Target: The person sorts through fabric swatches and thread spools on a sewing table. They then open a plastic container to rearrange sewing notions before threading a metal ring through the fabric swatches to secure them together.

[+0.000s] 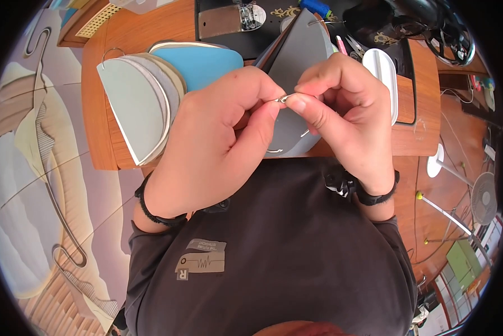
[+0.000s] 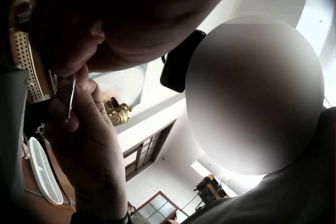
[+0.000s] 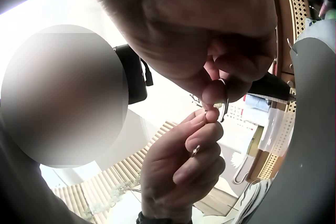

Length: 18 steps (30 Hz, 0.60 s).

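Note:
Over the near table edge, my left hand [image 1: 218, 134] and right hand [image 1: 352, 106] meet fingertip to fingertip. Each pinches a thin curved metal ring [image 3: 226, 100], like a binder ring, between thumb and forefinger; in the head view only a small bit of it shows between the fingertips. Behind the hands, a fan of dark grey sheets [image 1: 299, 61] stands tilted, partly hidden by them. To the left lies a stack of rounded pale grey and cream sheets [image 1: 131, 106] with a wire ring [image 1: 114, 51] through its corner.
Blue sheets [image 1: 201, 64] lie beside the pale stack. At the back is a black sewing machine [image 1: 419, 25] with a metal plate [image 1: 220, 22] and a blue thread spool [image 1: 317, 8]. A white tray [image 1: 394, 84] sits right of the hands, near scissors [image 1: 355, 46]. A fan [image 1: 483, 196] stands at right.

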### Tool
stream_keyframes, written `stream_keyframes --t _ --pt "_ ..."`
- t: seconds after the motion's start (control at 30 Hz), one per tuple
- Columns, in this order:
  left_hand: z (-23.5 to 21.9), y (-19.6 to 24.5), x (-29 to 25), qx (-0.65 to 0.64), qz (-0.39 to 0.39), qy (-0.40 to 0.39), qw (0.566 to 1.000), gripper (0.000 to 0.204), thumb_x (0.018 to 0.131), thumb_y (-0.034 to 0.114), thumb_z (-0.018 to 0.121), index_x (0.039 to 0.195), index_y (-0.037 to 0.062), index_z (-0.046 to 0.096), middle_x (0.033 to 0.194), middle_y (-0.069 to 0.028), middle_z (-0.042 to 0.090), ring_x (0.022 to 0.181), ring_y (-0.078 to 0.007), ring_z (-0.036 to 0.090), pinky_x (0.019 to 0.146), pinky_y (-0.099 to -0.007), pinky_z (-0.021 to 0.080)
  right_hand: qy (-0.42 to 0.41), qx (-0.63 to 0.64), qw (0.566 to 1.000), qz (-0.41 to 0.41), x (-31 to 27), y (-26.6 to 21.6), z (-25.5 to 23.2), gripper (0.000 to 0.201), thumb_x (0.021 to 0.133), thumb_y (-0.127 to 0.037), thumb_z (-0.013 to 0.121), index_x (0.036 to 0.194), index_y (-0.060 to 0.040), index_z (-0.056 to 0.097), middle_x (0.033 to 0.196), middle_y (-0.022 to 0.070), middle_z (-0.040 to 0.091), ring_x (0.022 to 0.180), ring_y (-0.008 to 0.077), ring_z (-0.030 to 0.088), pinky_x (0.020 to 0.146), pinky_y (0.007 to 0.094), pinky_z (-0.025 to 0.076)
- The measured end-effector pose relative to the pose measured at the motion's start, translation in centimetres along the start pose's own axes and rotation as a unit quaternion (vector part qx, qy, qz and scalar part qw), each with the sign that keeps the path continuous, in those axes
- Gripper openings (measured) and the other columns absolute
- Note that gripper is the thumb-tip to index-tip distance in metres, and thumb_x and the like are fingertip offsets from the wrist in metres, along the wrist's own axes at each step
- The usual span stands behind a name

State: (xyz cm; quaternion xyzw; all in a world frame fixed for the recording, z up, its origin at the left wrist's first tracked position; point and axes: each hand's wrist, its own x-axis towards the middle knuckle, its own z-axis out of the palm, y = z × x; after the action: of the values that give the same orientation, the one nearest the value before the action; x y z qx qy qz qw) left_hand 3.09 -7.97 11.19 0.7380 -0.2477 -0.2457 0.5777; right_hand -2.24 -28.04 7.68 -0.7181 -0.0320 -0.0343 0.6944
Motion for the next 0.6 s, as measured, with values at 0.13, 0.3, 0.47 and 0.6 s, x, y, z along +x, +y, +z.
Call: stream_keyframes --t 0.13,0.3,0.47,0.6 --pt "-0.6 0.2 0.2 0.050 -0.001 -0.011 0.999 0.010 0.101 -0.003 0.053 0.100 -0.0026 0.063 0.075 0.0036 0.057 0.063 0.0004 0.042 0.053 -0.0198 0.031 -0.039 -0.045 0.998 0.024 0.3 -0.9 -0.5 0.014 0.091 0.001 0.076 0.095 -0.0007 0.062 0.092 0.0038 0.065 0.075 0.0052 0.059 0.062 0.0194 0.047" --pt "-1.3 0.6 0.5 0.159 0.033 -0.064 0.985 0.010 0.098 -0.003 0.054 0.098 -0.0003 0.064 0.070 0.0044 0.054 0.061 -0.0004 0.041 0.053 -0.0207 0.030 -0.128 -0.182 0.974 -0.039 1.5 -1.8 -1.5 0.015 0.088 0.001 0.078 0.091 -0.0006 0.063 0.089 0.0011 0.062 0.075 0.0045 0.055 0.062 0.0203 0.043" --pt "-1.8 0.9 0.9 0.197 0.015 -0.139 0.970 0.010 0.097 -0.003 0.054 0.099 0.0005 0.063 0.071 0.0033 0.055 0.061 -0.0006 0.042 0.053 -0.0217 0.031 -0.196 -0.207 0.958 -0.018 2.4 -2.2 -2.1 0.017 0.087 0.000 0.077 0.087 0.0001 0.060 0.080 -0.0003 0.056 0.070 0.0061 0.049 0.061 0.0236 0.040" --pt "-1.7 0.1 0.9 0.135 -0.032 -0.134 0.981 0.009 0.097 -0.003 0.055 0.099 -0.0003 0.063 0.078 0.0032 0.057 0.064 0.0005 0.045 0.055 -0.0202 0.034 -0.197 -0.176 0.964 0.010 2.6 -1.8 -2.2 0.017 0.088 0.000 0.077 0.087 0.0002 0.060 0.082 -0.0014 0.057 0.072 0.0043 0.050 0.061 0.0219 0.041"
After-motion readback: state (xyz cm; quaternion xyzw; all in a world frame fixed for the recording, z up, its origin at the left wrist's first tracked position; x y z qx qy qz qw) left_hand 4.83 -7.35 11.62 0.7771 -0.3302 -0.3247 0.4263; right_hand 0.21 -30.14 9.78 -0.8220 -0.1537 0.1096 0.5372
